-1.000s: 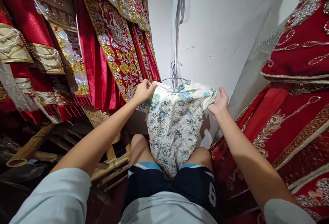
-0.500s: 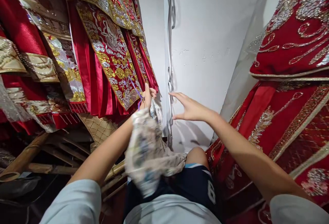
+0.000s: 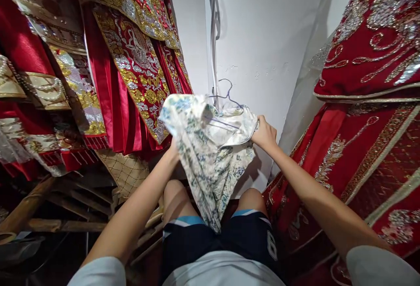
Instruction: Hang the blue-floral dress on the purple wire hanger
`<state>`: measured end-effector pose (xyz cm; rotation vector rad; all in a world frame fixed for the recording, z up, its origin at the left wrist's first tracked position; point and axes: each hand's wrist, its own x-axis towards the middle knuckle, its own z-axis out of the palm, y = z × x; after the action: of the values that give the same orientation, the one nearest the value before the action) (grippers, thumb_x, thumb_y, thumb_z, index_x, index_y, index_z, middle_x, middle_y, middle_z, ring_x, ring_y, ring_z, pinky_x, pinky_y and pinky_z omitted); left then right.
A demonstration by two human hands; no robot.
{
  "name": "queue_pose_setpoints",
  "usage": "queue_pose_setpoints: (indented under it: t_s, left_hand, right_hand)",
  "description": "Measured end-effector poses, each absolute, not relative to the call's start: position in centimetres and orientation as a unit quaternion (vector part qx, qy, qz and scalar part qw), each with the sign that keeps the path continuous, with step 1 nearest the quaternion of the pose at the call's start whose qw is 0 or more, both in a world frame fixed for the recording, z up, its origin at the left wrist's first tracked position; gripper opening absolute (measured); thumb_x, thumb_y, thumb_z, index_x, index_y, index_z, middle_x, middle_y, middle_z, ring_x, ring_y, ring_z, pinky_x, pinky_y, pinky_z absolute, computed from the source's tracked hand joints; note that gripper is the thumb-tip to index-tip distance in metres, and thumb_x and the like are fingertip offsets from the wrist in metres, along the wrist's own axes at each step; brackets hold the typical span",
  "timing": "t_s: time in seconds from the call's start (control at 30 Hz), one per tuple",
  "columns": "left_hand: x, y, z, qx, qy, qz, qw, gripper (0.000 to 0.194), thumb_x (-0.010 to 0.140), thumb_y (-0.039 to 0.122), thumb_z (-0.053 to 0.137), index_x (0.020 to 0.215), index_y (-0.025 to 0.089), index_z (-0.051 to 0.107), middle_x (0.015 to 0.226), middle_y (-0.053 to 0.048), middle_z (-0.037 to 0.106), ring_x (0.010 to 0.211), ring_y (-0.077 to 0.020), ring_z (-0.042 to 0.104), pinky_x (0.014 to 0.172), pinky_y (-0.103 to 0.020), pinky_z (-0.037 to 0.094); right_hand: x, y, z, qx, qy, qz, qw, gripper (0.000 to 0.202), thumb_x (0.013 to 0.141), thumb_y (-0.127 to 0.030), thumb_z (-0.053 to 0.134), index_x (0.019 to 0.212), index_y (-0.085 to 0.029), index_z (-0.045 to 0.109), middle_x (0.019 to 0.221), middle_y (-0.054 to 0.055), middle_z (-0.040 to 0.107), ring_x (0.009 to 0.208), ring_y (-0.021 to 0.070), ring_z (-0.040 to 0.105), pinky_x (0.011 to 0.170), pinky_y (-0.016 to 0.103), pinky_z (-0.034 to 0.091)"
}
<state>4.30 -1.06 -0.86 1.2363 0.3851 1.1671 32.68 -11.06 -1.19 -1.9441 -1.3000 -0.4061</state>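
A white floral top (image 3: 213, 163) is spread out in front of me, its lower part hanging to a point over my lap. It sits on a thin purple wire hanger (image 3: 229, 95), whose hook stands up above the neckline. My right hand (image 3: 265, 132) is closed on the right shoulder edge of the top. My left hand (image 3: 174, 149) is at the left side, partly behind the cloth; its fingers are covered, but the cloth is held up there.
Red embroidered garments (image 3: 138, 62) hang on the left, and more beaded red ones (image 3: 367, 146) on the right. A white wall (image 3: 259, 36) with a narrow metal strip (image 3: 214, 23) stands ahead. Bamboo furniture (image 3: 42, 224) is at lower left.
The top was bunched and blurred at my left hand; now it is spread between both hands. My right hand was open and apart, and now grips the shoulder. The hanger's hook now points up.
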Motion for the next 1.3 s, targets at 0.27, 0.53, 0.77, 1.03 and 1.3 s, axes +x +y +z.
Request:
queue_pose_setpoints:
  t_s: [0.27, 0.53, 0.77, 1.03, 1.3]
  left_hand:
    - [4.4, -2.8, -7.8, 0.560, 0.280, 0.517, 0.583, 0.070, 0.060, 0.041, 0.089, 0.120, 0.017, 0.065, 0.128, -0.014, 0.068, 0.136, -0.0350, 0.050, 0.120, -0.049, 0.031]
    - [5.7, -6.0, -13.0, 0.526, 0.354, 0.480, 0.607, 0.074, 0.057, 0.028, 0.092, 0.123, 0.017, 0.062, 0.127, -0.017, 0.067, 0.133, -0.0353, 0.053, 0.116, -0.049, 0.036]
    - [5.9, -9.0, -13.3, 0.536, 0.323, 0.497, 0.602, 0.062, 0.061, 0.032, 0.087, 0.116, 0.014, 0.065, 0.119, -0.015, 0.071, 0.117, -0.0322, 0.064, 0.108, -0.045, 0.044]
    - [6.2, -11.2, -15.0, 0.523, 0.400, 0.702, 0.270, 0.067, 0.082, 0.035, 0.072, 0.140, 0.025, 0.040, 0.149, -0.014, 0.045, 0.140, -0.0308, 0.042, 0.116, -0.043, 0.033]
    - [8.5, -12.5, -15.9, 0.744, 0.302, 0.493, 0.334, 0.019, 0.091, 0.022, 0.046, 0.104, 0.022, 0.059, 0.102, -0.008, 0.067, 0.097, -0.0235, 0.063, 0.086, -0.034, 0.048]
  right_hand:
    - [31.6, -9.5, 2.2, -0.710, -0.588, -0.188, 0.340, 0.051, 0.076, -0.042, 0.063, 0.119, -0.017, 0.052, 0.115, 0.019, 0.068, 0.102, 0.0383, 0.064, 0.082, 0.043, 0.048]
    - [27.7, -11.9, -5.1, -0.542, -0.677, -0.070, 0.493, 0.040, 0.079, -0.038, 0.064, 0.115, -0.023, 0.058, 0.130, 0.012, 0.059, 0.120, 0.0321, 0.055, 0.098, 0.050, 0.045]
    - [20.0, -14.1, -15.8, -0.507, -0.537, 0.352, 0.575, 0.048, 0.088, -0.069, 0.047, 0.075, -0.024, 0.045, 0.063, -0.002, 0.054, 0.056, 0.0163, 0.053, 0.054, 0.029, 0.041]
    - [20.1, -15.8, -14.0, -0.493, -0.514, 0.368, 0.598, 0.050, 0.087, -0.065, 0.053, 0.062, -0.022, 0.054, 0.054, 0.000, 0.051, 0.050, 0.0142, 0.042, 0.050, 0.029, 0.033]
    - [20.1, -16.2, -12.5, -0.485, -0.522, 0.464, 0.526, 0.045, 0.087, -0.055, 0.058, 0.060, -0.019, 0.062, 0.043, -0.001, 0.049, 0.039, 0.0093, 0.037, 0.042, 0.025, 0.027]
